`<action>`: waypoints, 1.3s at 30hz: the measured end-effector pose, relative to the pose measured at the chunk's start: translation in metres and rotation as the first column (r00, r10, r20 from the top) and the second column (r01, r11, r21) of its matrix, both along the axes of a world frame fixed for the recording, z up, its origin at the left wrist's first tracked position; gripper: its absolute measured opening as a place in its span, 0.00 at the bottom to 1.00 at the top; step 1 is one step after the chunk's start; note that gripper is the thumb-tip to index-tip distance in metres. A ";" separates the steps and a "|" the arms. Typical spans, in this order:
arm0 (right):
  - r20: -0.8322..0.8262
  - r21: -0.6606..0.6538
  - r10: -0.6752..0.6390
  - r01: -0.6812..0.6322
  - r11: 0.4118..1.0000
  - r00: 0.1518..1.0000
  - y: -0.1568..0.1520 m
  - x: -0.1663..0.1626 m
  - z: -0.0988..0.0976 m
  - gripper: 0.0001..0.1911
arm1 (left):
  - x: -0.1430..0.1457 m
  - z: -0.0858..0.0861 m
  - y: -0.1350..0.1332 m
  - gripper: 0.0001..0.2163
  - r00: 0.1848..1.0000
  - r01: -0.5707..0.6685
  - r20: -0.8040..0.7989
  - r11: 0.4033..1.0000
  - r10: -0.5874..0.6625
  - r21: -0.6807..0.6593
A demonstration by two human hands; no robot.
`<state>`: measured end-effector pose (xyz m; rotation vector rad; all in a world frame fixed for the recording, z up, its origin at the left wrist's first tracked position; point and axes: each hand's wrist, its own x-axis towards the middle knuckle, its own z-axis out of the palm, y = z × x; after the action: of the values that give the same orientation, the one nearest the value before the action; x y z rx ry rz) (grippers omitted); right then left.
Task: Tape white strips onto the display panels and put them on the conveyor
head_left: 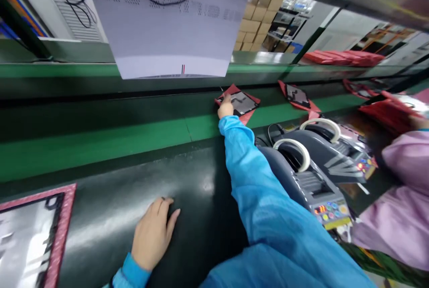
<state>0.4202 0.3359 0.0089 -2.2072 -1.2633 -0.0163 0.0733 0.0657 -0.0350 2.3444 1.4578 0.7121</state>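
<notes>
My left hand point(152, 234) lies on the dark worktop, fingers stretched out and thumb apart, holding nothing. Stretched far forward, my right hand point(226, 107) has closed at the left corner of a flat grey-and-black panel point(243, 102) lying on a red foam sheet point(247, 117) on the green belt. Its fingertips are partly hidden. At the lower left, a larger silvery panel with a black edge point(25, 239) rests on a pink-red foam sheet point(62, 234), cut off by the frame and apart from my left hand.
Two grey tape dispensers point(301, 180) with white tape rolls stand right of my right arm. Farther along the belt point(150, 138) lies another panel point(296, 95) on red foam. A co-worker's pink sleeve point(395, 198) is at the right. A white monitor-like panel point(174, 33) hangs above the belt.
</notes>
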 end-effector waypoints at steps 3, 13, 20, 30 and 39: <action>-0.077 0.045 0.129 -0.125 0.991 0.989 -0.035 -0.054 0.011 0.28 | -0.001 0.003 0.009 0.17 0.955 -0.049 0.271 0.965 0.121 -0.257; -0.237 0.149 0.585 -0.567 0.810 0.775 -0.296 -0.197 0.003 0.16 | 0.015 0.036 0.046 0.20 0.349 0.252 0.700 0.657 0.623 -0.710; -0.355 0.232 0.456 -0.396 0.889 0.816 -0.408 -0.174 -0.029 0.19 | -0.002 -0.001 -0.022 0.11 0.434 0.039 0.670 0.731 0.602 -0.681; -0.801 0.302 0.267 -0.023 0.953 0.535 -0.385 -0.140 -0.051 0.32 | -0.003 0.019 -0.028 0.12 0.795 -0.173 0.409 0.814 0.448 -0.554; -0.758 0.399 0.373 -0.073 0.914 0.534 -0.387 -0.130 -0.042 0.28 | -0.019 0.027 -0.017 0.08 0.923 -0.349 0.037 0.874 0.383 -0.339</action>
<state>0.2907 -0.0511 -0.0331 -1.4033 -0.8731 0.7892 0.0546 0.0490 -0.0075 1.7776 1.8382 0.6099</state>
